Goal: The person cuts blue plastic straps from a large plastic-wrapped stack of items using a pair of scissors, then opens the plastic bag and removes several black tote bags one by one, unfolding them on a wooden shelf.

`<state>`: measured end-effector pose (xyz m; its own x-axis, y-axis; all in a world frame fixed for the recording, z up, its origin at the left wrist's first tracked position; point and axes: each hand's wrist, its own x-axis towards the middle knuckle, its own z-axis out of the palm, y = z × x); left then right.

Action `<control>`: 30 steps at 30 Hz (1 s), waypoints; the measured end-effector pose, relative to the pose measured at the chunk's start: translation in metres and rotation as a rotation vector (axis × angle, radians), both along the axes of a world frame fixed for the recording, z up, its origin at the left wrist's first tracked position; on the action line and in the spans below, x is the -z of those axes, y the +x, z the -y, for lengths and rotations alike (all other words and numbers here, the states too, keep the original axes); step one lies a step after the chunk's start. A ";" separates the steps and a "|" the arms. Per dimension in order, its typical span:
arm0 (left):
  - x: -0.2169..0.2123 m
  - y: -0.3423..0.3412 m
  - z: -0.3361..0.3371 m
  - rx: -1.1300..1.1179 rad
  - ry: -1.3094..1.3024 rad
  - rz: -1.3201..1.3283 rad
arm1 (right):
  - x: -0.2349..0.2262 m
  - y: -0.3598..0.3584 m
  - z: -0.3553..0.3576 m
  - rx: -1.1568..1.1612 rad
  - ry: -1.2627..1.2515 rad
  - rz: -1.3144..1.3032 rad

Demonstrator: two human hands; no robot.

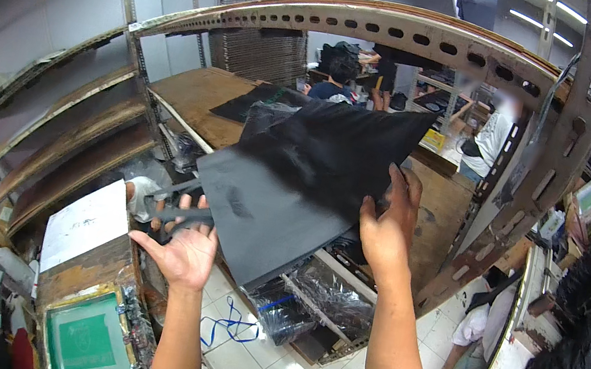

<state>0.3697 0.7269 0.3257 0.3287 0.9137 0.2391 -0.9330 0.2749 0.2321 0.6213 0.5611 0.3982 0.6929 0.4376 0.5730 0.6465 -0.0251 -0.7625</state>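
Our right hand point(391, 231) grips the black sheet point(306, 170); our left hand point(187, 254), apart, spreads open. One-sided hold risks sagging.

Sheet point(293, 200) before shelf point(188, 98), framed screen point(90, 338) at lower left, bags point(572, 344) at right

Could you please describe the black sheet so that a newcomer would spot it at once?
Find the long slotted beam near the top. Below it, the right hand holds the black sheet. Unlike the dark sheet lying behind, it is raised, with a greyish sheen at lower left.
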 end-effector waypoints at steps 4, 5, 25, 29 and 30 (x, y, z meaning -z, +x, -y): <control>0.039 0.015 -0.005 -0.411 0.347 -0.721 | 0.019 0.005 -0.004 0.061 0.050 0.238; 0.040 0.013 -0.012 -0.287 0.277 -0.694 | 0.015 0.001 0.001 0.042 0.064 0.220; -0.032 -0.010 -0.146 -0.044 0.480 -0.651 | -0.016 -0.062 -0.099 0.004 -0.040 0.353; -0.049 -0.013 -0.224 -0.076 0.542 -0.629 | -0.028 -0.046 -0.186 0.063 0.024 0.419; -0.052 -0.012 -0.248 -0.089 0.572 -0.603 | -0.035 -0.041 -0.214 0.077 0.071 0.414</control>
<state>0.3576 0.9750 0.3774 0.4812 0.7337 0.4798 -0.6165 -0.1059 0.7802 0.5804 0.7746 0.4331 0.4271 0.3434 0.8364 0.8967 -0.0422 -0.4406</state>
